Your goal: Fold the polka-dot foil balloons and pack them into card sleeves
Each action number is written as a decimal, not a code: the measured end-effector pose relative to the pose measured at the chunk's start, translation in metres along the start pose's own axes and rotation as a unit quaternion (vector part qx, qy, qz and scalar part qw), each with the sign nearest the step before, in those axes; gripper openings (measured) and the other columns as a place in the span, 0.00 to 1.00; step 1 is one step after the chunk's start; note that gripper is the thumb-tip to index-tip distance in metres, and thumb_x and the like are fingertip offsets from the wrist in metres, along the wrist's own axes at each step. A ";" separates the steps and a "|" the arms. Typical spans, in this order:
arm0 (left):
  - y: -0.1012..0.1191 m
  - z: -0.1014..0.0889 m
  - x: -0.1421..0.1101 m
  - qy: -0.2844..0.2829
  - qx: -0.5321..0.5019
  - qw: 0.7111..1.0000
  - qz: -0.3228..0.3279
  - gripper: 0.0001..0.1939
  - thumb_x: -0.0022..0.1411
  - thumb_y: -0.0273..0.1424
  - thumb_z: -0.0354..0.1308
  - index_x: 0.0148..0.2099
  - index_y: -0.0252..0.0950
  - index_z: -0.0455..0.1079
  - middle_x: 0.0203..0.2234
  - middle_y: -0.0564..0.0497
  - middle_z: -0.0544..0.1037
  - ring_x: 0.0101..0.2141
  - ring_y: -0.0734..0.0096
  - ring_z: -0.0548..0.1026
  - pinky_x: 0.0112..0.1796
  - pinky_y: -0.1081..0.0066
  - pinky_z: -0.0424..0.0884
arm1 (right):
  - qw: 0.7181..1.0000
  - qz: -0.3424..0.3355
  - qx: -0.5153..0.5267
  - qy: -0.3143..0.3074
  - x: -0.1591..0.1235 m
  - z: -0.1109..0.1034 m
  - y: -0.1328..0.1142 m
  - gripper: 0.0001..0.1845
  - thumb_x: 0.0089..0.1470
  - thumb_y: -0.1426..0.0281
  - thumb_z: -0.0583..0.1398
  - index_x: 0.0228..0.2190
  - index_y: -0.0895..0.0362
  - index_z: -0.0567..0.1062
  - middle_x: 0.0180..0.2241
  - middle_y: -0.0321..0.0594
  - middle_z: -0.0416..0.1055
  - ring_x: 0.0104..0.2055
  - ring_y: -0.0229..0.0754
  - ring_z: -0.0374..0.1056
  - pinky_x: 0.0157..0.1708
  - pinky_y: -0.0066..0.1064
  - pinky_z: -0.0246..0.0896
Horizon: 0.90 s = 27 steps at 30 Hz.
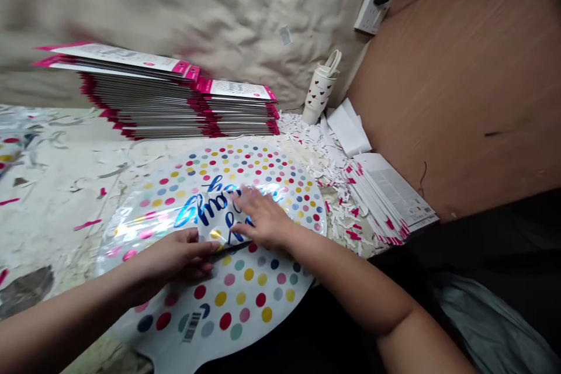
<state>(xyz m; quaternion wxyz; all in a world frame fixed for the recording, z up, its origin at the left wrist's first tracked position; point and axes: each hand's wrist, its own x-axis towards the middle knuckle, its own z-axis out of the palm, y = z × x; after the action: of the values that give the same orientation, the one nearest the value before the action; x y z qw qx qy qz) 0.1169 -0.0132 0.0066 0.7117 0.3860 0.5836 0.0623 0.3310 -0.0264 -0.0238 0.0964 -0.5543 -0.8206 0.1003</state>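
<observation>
A flat foil balloon (245,310), white with coloured dots, lies on the table and overhangs its front edge. Blue shiny script runs across its middle, where the foil is bent along a crosswise fold. My left hand (186,254) pinches the foil at the left part of this fold, thumb on top and some fingers hidden beneath. Just to its right, my right hand (263,219) rests on the lettering with fingers spread, pressing on the foil. A barcode label (191,327) shows near the balloon's neck.
Two stacks of flat pink-edged packages (144,99) stand along the covered wall. To the right are a white tumbler with hearts (318,93), folded white paper (349,127) and a pile of printed sheets (390,196). Paper scraps (307,149) litter the table (65,187).
</observation>
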 end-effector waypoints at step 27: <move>-0.023 -0.012 -0.070 -0.032 0.138 0.956 0.258 0.09 0.58 0.34 0.54 0.40 0.37 0.70 0.36 0.50 0.77 0.38 0.64 0.74 0.37 0.71 0.71 | 0.975 0.026 0.200 0.097 -0.048 -0.063 -0.013 0.33 0.53 0.56 0.57 0.57 0.53 0.58 0.57 0.46 0.60 0.55 0.47 0.61 0.45 0.36 0.65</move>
<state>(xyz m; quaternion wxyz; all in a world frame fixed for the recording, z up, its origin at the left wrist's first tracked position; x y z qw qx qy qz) 0.0763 -0.0616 0.0468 0.6297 0.6192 0.4444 0.1505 0.3541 -0.0716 0.0384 0.2820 -0.5523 -0.7556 0.2109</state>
